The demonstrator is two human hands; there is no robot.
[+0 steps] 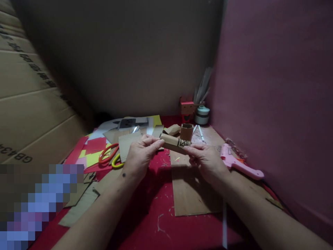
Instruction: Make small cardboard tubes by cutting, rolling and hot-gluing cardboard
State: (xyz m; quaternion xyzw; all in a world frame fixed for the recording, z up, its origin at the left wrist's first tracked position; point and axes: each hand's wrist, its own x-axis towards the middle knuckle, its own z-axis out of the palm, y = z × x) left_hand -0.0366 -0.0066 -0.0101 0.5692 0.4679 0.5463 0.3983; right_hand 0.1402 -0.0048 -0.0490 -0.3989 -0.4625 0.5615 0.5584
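Note:
Between my two hands stretches a folded cardboard strip (171, 141) with black printed marks near its right end. My left hand (143, 151) pinches its left end between thumb and fingers. At the other end, my right hand (204, 158) grips it the same way. Just behind the strip stands a small open-topped cardboard tube (187, 132), and a crumpled cardboard piece (172, 130) lies beside it. Beneath my right hand a flat cardboard sheet (186, 198) rests on the red table (145, 215).
Scissors with red and yellow handles (108, 153) lie left among cardboard scraps and coloured paper (96, 145). On the right rests a pink glue gun (240, 165). A small cardboard figure (187, 108) and a pale jar (202, 114) stand behind. A large carton (33, 90) leans at left.

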